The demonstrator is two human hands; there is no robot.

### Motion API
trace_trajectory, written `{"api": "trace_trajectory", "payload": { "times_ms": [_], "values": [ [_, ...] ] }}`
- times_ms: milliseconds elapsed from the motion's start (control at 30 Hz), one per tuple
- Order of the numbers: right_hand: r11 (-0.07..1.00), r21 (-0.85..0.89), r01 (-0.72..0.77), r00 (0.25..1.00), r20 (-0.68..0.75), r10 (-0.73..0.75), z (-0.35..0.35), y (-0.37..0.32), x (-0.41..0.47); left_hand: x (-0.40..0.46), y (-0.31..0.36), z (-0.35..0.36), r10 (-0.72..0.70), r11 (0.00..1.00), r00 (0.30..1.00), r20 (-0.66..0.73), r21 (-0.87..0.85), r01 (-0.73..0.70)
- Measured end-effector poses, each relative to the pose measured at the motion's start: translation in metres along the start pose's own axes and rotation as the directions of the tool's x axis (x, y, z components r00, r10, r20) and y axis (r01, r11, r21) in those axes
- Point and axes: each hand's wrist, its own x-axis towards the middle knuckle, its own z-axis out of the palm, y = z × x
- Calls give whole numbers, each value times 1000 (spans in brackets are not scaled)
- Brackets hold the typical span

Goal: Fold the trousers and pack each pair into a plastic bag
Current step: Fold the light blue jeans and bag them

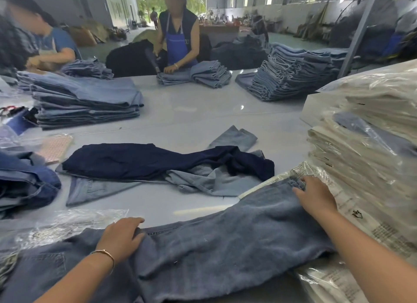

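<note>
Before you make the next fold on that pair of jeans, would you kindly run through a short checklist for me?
1. Left hand grips the jeans at their far edge: ok.
2. Right hand rests on the hem end: ok.
3. Jeans lying flat: not ok, creases show mid-leg.
4. Hem end on bare table: not ok, it overlaps a printed plastic bag.
5. Empty bag within reach: ok, a clear plastic bag lies to the left.
6. Both legs aligned: cannot tell.

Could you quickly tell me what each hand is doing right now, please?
Left hand: grips the upper edge of the grey-blue trousers, fingers curled over it.
Right hand: open, fingers pressing on the trousers' far end.
</note>
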Motion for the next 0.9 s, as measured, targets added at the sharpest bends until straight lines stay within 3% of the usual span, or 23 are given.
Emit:
{"api": "trace_trajectory", "payload": {
  "times_ms": [67, 133, 300, 400, 533, 733, 900],
  "values": [
    [986, -141, -92, 989, 100, 106, 9, -9, 10, 8, 0, 2, -14, 1000, 996, 84, 6, 13],
    [959, -245, -139, 980, 106, 169, 16, -15, 16, 11, 1, 3, -13, 1000, 994, 110, -1, 14],
    [931, -308, -195, 969, 85, 231, 23, -18, 25, 9, -5, 0, -14, 998, 996, 91, 61, 9],
    [944, -232, -233, 953, 140, 269, 16, -13, 31, 9, -15, -2, -80, 996, 996, 38, 47, 78],
    [962, 76, -261, 954, 173, 245, 10, 0, 40, 9, -37, 2, -140, 988, 990, -9, -69, 139],
    [989, 150, -7, 1000, 21, 4, 19, 2, 43, 12, -44, 15, -189, 982, 977, -100, -30, 187],
    [968, 245, 51, 972, -234, 8, 8, 4, 57, 17, -40, 17, -335, 935, 925, -181, 56, 350]
  ]
}}
